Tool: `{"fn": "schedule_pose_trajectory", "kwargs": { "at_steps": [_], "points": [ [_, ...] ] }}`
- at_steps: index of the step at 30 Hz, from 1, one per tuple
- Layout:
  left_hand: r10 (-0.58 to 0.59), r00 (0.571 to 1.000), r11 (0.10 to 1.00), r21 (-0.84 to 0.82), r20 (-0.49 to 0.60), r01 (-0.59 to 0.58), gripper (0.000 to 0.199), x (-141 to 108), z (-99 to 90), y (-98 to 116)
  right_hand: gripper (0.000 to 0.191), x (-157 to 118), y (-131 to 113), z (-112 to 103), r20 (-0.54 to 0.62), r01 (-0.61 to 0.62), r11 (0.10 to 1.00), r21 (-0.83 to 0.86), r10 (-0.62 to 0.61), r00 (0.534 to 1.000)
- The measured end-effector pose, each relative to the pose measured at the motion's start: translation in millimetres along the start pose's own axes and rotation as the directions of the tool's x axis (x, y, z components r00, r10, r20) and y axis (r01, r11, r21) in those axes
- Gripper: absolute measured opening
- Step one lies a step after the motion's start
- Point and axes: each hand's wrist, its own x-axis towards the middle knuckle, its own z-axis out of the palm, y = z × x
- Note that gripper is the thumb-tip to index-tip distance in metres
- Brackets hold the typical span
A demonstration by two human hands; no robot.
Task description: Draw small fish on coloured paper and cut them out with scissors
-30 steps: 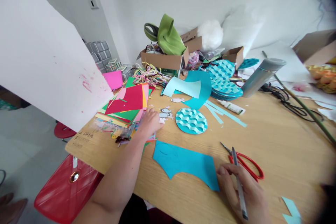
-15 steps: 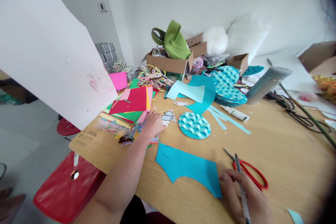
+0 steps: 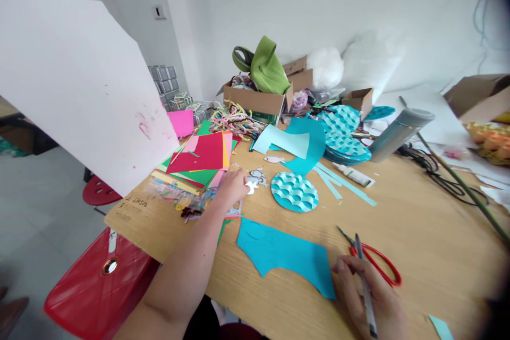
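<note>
While right hand [image 3: 379, 297] grips pen [image 3: 366, 289], long axis running near to far, blue paper [image 3: 285, 255] lies beside it on tabletop [image 3: 422, 212], lengthwise left-to-right, right end nearer. Left hand [image 3: 232, 188] at white cutout [image 3: 252, 187]; cannot tell if gripping.

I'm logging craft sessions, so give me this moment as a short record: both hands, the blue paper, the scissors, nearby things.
Left hand: at the small paper cutouts, beside the colored paper stack; grip unclear
Right hand: holds a pen
Blue paper: flat on the table, drawn lines at its left end
Scissors: red-handled, on the table
Nearby: round piece with wavy strips, white tube lying on its side
</note>
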Motion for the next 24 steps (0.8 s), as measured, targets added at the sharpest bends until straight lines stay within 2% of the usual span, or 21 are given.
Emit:
{"fn": "schedule_pose_trajectory", "kwargs": {
  "at_steps": [3,5,9,13,16,19,22,24],
  "points": [
    [-0.009,1.0,0.994,-0.105,0.011,0.01,0.015,5,-3.2,-7,0.023,-1,8,1,0.035,0.11,0.983,-0.145,-0.106,0.994],
    [-0.01,1.0,0.984,-0.177,0.005,0.01,0.015,8,-5.0,-11,0.021,-1,10,2,0.023,0.14,0.973,-0.185,-0.138,0.99],
    [-0.01,0.998,0.948,-0.318,-0.064,-0.011,0.011,14,-7.9,-15,0.016,-2,9,1,0.006,0.154,0.97,-0.189,-0.156,0.988],
    [0.048,0.996,0.887,-0.455,-0.076,-0.078,0.008,12,-11.2,-3,0.016,5,0,-7,-0.034,0.156,0.972,-0.173,-0.165,0.986],
    [0.166,0.986,0.819,-0.559,0.012,-0.131,0.009,1,-13.0,19,0.016,21,-14,-16,-0.03,0.147,0.976,-0.161,-0.153,0.988],
    [0.313,0.94,0.753,-0.639,0.135,-0.159,0.01,-18,-11.9,46,0.019,45,-31,-18,0.015,0.178,0.978,-0.106,-0.178,0.984],
    [0.427,0.87,0.711,-0.686,0.245,-0.156,0.009,-38,-6.2,66,0.023,67,-44,-11,0.164,0.252,0.968,-0.01,-0.247,0.955],
    [0.456,0.845,0.699,-0.701,0.281,-0.144,0.009,-48,0.3,72,0.022,74,-48,-4,0.286,0.237,0.969,0.067,-0.247,0.926]
  ]
}}
